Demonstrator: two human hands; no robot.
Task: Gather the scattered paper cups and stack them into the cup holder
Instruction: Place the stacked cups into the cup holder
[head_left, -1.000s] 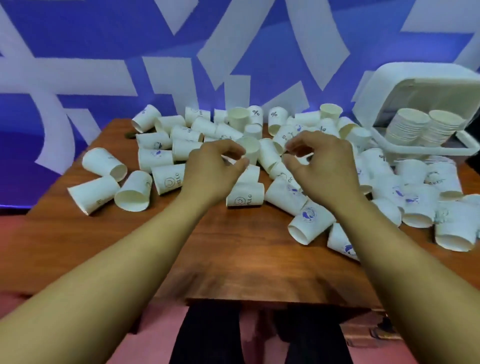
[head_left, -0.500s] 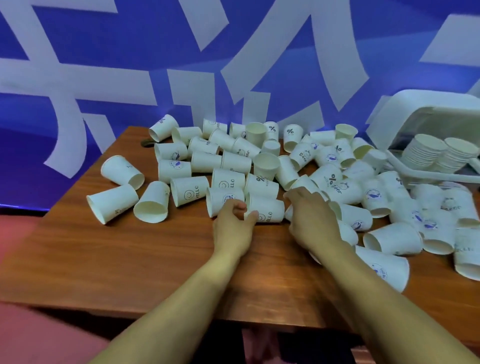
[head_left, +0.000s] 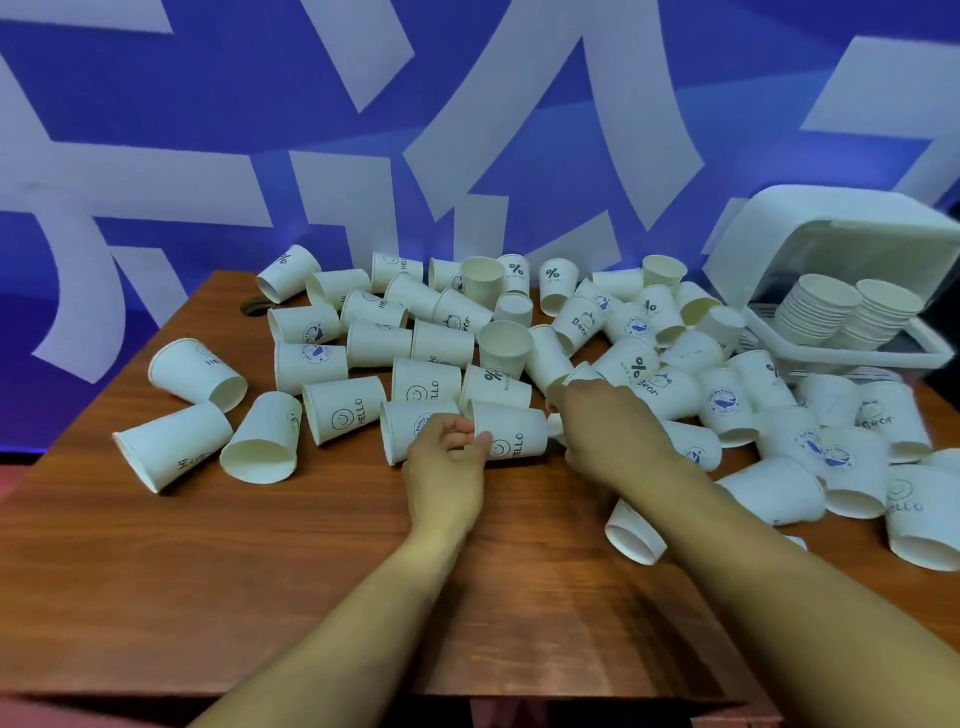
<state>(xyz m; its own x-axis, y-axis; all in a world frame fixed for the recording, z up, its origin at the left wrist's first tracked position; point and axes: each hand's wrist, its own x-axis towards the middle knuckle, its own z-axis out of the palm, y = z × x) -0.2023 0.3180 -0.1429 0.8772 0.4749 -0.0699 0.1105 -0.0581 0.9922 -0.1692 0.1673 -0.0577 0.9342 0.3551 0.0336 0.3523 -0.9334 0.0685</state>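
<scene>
Several white paper cups (head_left: 343, 410) lie scattered on their sides across the wooden table (head_left: 234, 571). The white cup holder (head_left: 831, 228) sits at the back right, and two stacks of cups (head_left: 815, 312) lean inside it. My left hand (head_left: 447, 462) is at the near edge of the pile, thumb and fingers pinched on the rim of a lying "HELLO" cup (head_left: 514, 434). My right hand (head_left: 613, 431) is palm down just to the right of that cup, fingers curled over other cups. What it grips is hidden.
A blue wall with white shapes rises right behind the table. A small dark hole (head_left: 255, 307) is in the table's back left corner. One cup (head_left: 634, 535) lies under my right forearm. Bare wood stretches from the pile to the near edge.
Both hands came down from above the pile to its near edge. The left hand closed on the "HELLO" cup's rim. The view tilted up and moved closer.
</scene>
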